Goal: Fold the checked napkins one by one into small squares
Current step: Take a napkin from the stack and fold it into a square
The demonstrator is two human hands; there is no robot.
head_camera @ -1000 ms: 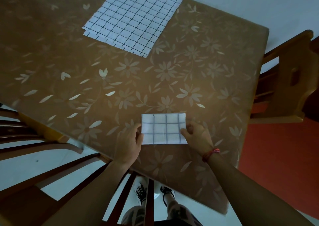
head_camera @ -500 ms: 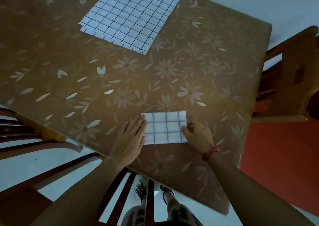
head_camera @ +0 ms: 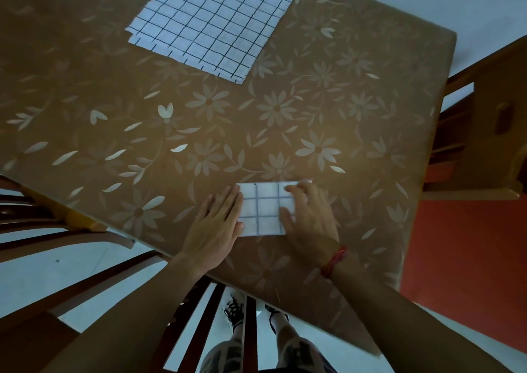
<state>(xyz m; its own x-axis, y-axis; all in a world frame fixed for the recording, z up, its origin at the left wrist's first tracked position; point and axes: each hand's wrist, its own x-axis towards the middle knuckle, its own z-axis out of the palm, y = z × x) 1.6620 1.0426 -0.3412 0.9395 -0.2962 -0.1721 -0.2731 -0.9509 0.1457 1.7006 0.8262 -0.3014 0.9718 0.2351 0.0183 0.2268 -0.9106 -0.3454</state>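
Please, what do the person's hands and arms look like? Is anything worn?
Both forearms are bare, with no sleeves in view. The right hand has a red thread bracelet at its wrist. The left hand and wrist wear nothing.

Both forearms are bare from the wrists down to the bottom of the view. The left hand [head_camera: 219, 224] and the right hand [head_camera: 310, 221] are bare too, as are the fingers [head_camera: 228, 201]. Round the right wrist, just inside the near edge of the table [head_camera: 370, 150], sits a thin bracelet [head_camera: 334, 261] of red-orange cord, wound in a few strands. Below that table edge the legs show: shorts [head_camera: 221, 357] of pale cloth with a dark mottled print, bare shins beneath them, and dark lace-up shoes [head_camera: 235, 310] with lighter laces. The right shoe is mostly hidden behind a chair slat.
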